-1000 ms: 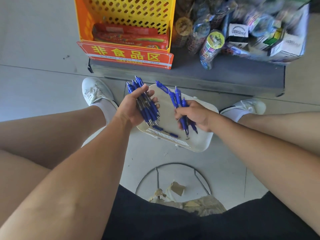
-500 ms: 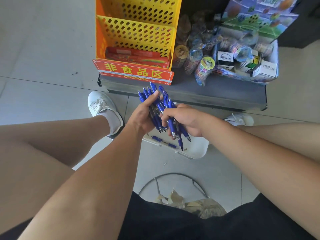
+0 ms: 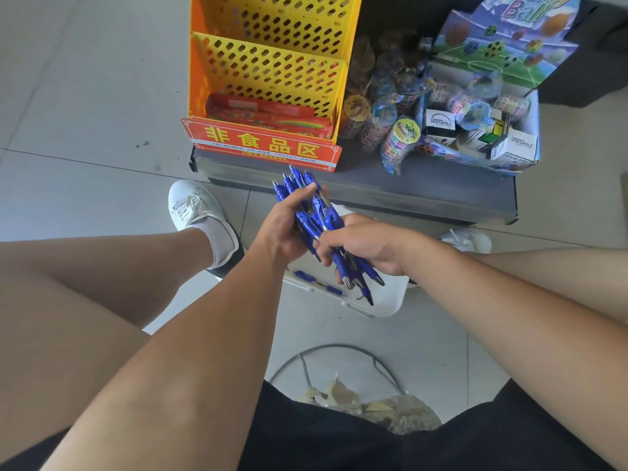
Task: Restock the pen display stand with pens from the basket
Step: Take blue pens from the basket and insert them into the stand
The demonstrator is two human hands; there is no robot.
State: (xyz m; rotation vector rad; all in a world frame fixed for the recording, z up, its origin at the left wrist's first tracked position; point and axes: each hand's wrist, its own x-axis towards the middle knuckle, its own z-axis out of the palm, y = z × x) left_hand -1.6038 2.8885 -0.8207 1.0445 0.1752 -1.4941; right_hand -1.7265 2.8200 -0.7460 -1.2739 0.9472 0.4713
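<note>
Here, the left hand point(image 3: 282, 229) and right hand point(image 3: 367, 248) are both clamping one bundle of blue pens point(image 3: 326, 215) above the white basket point(image 3: 390, 300), a bundle probably needing tips evened and a firm grip before reaching the yellow display stand point(image 3: 272, 62).

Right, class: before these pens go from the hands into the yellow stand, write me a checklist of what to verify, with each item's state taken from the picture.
1. Left hand grips the blue pens firmly: ok.
2. Right hand grips pens near their tips: ok.
3. Pens face one way, tips toward the person: ok, as far as shows.
4. Basket emptied: not ok, a loose pen lies in it.
5. Front compartment of the display stand free: not ok, red packets fill it.
6. Compartment behind it free: cannot tell, its floor is hidden.
</note>
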